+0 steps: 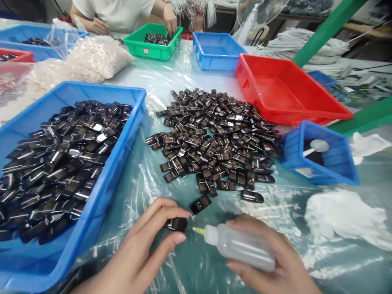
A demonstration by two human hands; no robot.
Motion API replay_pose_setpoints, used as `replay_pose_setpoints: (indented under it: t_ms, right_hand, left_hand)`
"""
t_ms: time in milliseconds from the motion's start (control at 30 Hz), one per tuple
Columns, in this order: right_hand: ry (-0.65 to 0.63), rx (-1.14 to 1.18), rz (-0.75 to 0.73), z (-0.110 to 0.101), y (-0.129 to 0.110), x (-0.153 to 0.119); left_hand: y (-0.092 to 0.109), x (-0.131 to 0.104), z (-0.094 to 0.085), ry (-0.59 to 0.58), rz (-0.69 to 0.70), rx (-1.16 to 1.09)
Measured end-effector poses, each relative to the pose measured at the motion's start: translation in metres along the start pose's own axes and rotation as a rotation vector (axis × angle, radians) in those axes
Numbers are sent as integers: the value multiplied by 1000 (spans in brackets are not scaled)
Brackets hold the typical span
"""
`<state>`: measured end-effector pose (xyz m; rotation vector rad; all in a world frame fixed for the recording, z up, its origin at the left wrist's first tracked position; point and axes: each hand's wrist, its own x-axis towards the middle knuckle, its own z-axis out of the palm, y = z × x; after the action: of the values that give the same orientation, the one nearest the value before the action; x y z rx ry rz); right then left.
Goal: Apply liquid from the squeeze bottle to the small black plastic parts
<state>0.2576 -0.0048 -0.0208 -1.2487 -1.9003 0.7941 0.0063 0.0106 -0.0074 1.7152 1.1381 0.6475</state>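
My left hand [159,232] pinches a small black plastic casing [177,224] between thumb and fingers, just above the table. My right hand [263,249] is wrapped round a translucent squeeze bottle [245,245] lying tilted nearly level. Its yellow nozzle tip [198,230] points left at the casing, with a small gap between them. One loose black casing [200,204] lies right beside my left fingertips. Beyond my hands spreads a heap of similar black casings [214,139], with a single casing [252,196] at its near edge.
A blue tray [122,163] full of black casings stands at left. On the right are a red tray [294,90], a small blue bin [318,173] with a white spoon, and a white cloth [346,216]. Across the table a co-worker's hand [170,20] reaches into a green tray [153,53].
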Motion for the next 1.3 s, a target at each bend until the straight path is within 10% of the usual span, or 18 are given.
replay_pose_setpoints:
  t_ms: [1300]
  right_hand:
    - [-33, 90, 168, -1, -2, -4]
  left_hand:
    - [7, 0, -1, -38, 125, 65]
